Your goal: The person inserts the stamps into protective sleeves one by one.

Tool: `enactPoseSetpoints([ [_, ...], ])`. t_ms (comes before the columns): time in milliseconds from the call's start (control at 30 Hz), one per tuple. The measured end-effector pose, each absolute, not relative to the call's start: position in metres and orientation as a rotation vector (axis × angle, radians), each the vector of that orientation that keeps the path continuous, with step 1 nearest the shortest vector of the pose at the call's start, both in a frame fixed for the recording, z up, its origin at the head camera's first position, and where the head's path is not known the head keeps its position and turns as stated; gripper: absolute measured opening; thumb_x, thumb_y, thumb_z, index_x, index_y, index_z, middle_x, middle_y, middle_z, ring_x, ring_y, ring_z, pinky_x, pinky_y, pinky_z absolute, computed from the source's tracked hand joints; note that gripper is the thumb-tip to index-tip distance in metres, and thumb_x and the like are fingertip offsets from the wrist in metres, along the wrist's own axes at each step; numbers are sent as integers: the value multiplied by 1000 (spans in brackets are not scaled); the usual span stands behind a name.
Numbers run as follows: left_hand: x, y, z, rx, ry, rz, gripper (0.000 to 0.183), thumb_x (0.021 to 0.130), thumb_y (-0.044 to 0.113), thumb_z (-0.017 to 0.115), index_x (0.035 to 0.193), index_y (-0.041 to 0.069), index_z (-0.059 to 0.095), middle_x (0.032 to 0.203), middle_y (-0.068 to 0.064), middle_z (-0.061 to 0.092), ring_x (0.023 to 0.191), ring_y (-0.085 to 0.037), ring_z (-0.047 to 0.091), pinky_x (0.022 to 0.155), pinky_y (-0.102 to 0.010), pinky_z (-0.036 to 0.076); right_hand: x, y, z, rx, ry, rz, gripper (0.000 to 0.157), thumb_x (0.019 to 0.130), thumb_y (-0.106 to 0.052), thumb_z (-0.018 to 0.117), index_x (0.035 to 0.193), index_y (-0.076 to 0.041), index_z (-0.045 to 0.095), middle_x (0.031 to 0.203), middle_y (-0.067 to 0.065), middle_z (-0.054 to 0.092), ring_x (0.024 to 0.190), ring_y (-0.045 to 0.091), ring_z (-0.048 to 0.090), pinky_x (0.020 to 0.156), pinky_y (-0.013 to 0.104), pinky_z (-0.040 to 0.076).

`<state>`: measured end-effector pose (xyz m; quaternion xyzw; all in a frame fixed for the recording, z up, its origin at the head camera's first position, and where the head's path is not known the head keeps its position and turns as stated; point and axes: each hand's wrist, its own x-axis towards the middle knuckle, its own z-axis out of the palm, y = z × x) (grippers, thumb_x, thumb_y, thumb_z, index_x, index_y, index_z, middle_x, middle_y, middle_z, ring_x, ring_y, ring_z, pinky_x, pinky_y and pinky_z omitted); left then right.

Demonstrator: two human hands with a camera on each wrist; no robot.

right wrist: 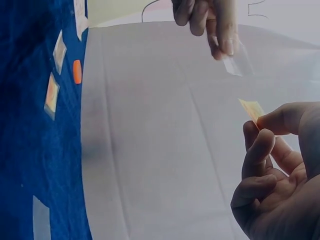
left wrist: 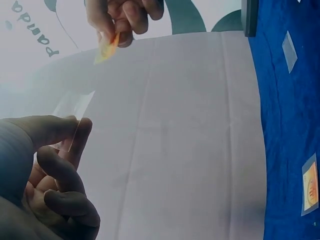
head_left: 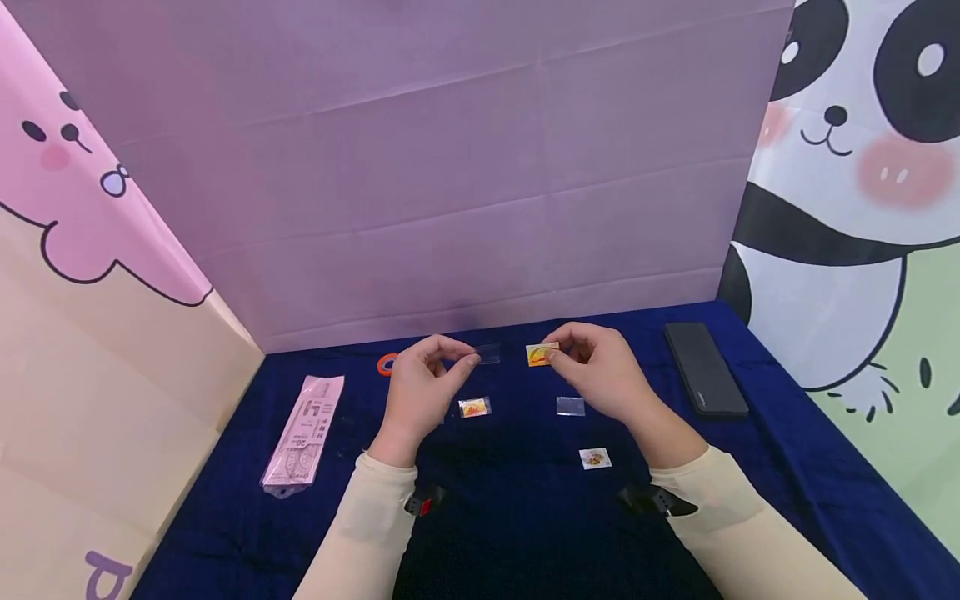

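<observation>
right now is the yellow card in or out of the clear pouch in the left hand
Out: the right hand pinches the card, the left hand the pouch, with a gap between.

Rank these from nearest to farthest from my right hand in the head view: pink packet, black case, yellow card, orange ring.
1. Yellow card, pinched in the right hand.
2. Black case, to that hand's right.
3. Orange ring, leftward, partly hidden by the left hand.
4. Pink packet, farthest left of the four.
</observation>
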<state>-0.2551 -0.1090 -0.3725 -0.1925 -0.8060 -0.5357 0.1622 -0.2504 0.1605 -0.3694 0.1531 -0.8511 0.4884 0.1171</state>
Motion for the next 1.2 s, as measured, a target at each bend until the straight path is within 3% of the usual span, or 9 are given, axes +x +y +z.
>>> enactPoseSetpoints([
  [200, -253, -112, -372, -536, -2270, -1564, 7, 97, 27, 79, 102, 22, 78, 82, 0, 64, 50, -22, 43, 43, -30, 35, -242, 163, -362, 478, -2465, 1425, 11, 102, -17, 70, 111, -18, 75, 79, 5, 62, 66, 27, 53, 54, 32, 45],
  [467, -248, -111, -367, -530, -2246, -1585, 18, 96, 21, 79, 112, 13, 79, 105, 0, 73, 51, -19, 42, 46, -27, 34, -237, 162, -357, 523, -2442, 1476, 12, 103, -18, 70, 111, -14, 77, 82, 6, 65, 67, 25, 54, 57, 30, 47],
  [567, -243, -109, -361, -532, -2251, -1580, 15, 96, 16, 79, 110, 11, 79, 102, -2, 74, 51, -17, 42, 46, -26, 34, -236, 161, -357, 526, -2447, 1485, 12, 103, -18, 69, 112, -15, 77, 84, 5, 66, 68, 26, 56, 57, 30, 49],
  [733, -244, -109, -361, -583, -2233, -1564, 8, 97, 21, 78, 103, 16, 79, 91, 1, 73, 50, -18, 42, 47, -28, 35, -234, 160, -357, 524, -2435, 1494, 12, 103, -17, 69, 112, -16, 77, 83, 5, 66, 68, 26, 57, 56, 31, 50],
  [1067, -246, -104, -366, -636, -2268, -1548, 9, 100, 26, 74, 98, 17, 76, 85, 6, 76, 69, -18, 64, 58, -30, 42, -231, 158, -356, 533, -2392, 1512, 11, 103, -17, 69, 111, -17, 76, 83, 4, 65, 67, 26, 56, 56, 31, 51],
  [1200, -245, -104, -367, -628, -2294, -1544, 14, 99, 29, 74, 100, 16, 80, 84, 7, 77, 65, -17, 60, 55, -29, 36, -231, 156, -356, 525, -2369, 1520, 11, 103, -18, 69, 111, -16, 76, 84, 6, 66, 67, 26, 57, 56, 30, 51],
])
